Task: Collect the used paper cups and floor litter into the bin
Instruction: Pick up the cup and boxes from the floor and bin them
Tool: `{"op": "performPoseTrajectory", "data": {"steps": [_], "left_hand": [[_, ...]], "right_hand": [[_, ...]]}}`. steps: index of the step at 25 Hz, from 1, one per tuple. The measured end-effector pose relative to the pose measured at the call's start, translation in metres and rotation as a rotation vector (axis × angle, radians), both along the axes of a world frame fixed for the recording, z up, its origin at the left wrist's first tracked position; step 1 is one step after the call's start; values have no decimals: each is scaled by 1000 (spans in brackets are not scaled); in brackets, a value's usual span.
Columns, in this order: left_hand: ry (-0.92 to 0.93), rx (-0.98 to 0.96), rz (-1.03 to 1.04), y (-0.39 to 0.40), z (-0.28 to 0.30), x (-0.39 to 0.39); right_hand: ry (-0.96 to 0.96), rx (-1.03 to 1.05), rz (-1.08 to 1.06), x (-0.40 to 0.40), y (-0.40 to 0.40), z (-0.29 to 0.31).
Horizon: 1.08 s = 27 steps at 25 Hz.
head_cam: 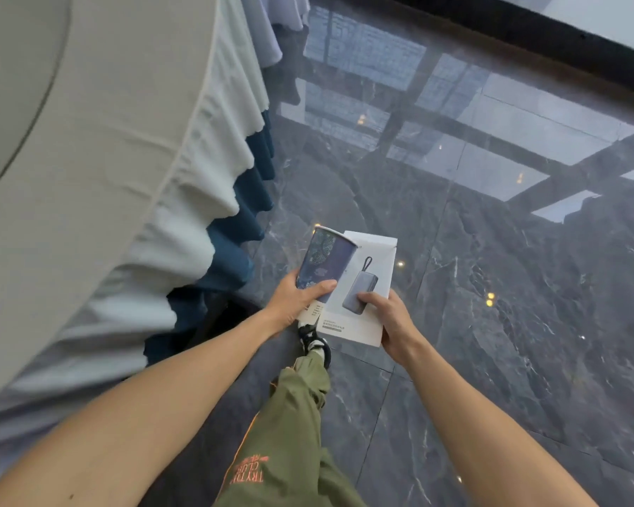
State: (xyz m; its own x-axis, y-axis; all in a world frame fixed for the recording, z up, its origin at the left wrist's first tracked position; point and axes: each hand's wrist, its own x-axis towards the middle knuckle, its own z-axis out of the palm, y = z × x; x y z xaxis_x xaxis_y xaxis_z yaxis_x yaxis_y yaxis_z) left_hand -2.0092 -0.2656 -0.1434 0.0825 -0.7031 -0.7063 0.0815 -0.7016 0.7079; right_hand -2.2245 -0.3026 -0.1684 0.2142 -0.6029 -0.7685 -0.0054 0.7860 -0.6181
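Shiny dark stone floor (491,323) spread out below, with bright window shapes shining back from it. On the left stood a round table (70,159) under a white cloth, and a blue skirt (242,214) hung below the cloth's wavy edge. The left hand (293,305) was curled around the bottom of a blue patterned paper cup (324,258), thumb across its front. The cup leaned away with its open end far from the person. The right hand (392,323) pinched a flat white box (363,287) by its lower right edge, thumb on top. The box had a picture of a grey gadget on it. The cup lay across the box's left side, touching it. Below them were a green trouser leg (293,433) and a black and white shoe (313,342).
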Motion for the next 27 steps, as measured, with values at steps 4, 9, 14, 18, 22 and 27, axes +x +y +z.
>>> {"op": "performPoseTrajectory", "data": {"steps": [4, 9, 14, 18, 22, 27], "left_hand": [[-100, 3, 47, 82, 10, 19], [-235, 110, 43, 163, 2, 46], [-286, 327, 18, 219, -27, 82], [-364, 413, 57, 249, -64, 122], [-380, 451, -18, 255, -108, 170], [-387, 421, -142, 235, -149, 201]], "right_hand": [[40, 13, 8, 24, 68, 0], [112, 82, 24, 57, 139, -11], [157, 127, 18, 77, 179, -24], [231, 146, 46, 96, 206, -43], [267, 179, -18, 118, 232, -64], [308, 223, -75, 143, 259, -84]]}}
